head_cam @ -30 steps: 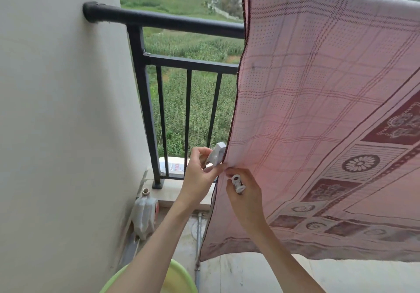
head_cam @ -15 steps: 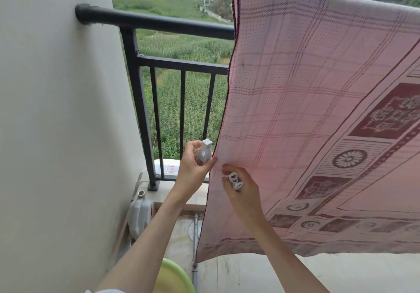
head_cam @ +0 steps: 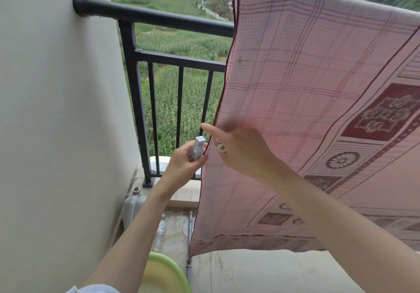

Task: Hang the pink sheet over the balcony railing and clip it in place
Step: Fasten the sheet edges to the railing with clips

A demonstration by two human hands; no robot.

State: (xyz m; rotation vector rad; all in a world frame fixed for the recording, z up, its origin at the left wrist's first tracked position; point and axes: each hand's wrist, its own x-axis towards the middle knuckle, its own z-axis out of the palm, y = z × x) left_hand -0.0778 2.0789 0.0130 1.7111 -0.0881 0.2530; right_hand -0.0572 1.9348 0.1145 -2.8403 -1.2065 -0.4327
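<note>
The pink patterned sheet (head_cam: pixel 306 102) hangs over the black balcony railing (head_cam: pixel 159 19), covering its right part and falling almost to the floor. My left hand (head_cam: pixel 184 165) grips a white plastic clip (head_cam: pixel 197 147) at the sheet's left edge, low down. My right hand (head_cam: pixel 238 149) is raised just right of it, index finger stretched along the sheet's edge, with a second white clip (head_cam: pixel 221 145) tucked in its curled fingers against the fabric.
A pale wall (head_cam: pixel 56 122) closes off the left side. At the railing's foot stand a translucent jug (head_cam: pixel 134 204), a plastic bottle (head_cam: pixel 161 231) and a floor pipe (head_cam: pixel 189 236). A green basin (head_cam: pixel 163 274) sits below my left arm. Fields lie beyond the bars.
My right hand has risen along the sheet's edge and its index finger has straightened out. My left hand has stayed by the edge with its clip. The view has shifted slightly.
</note>
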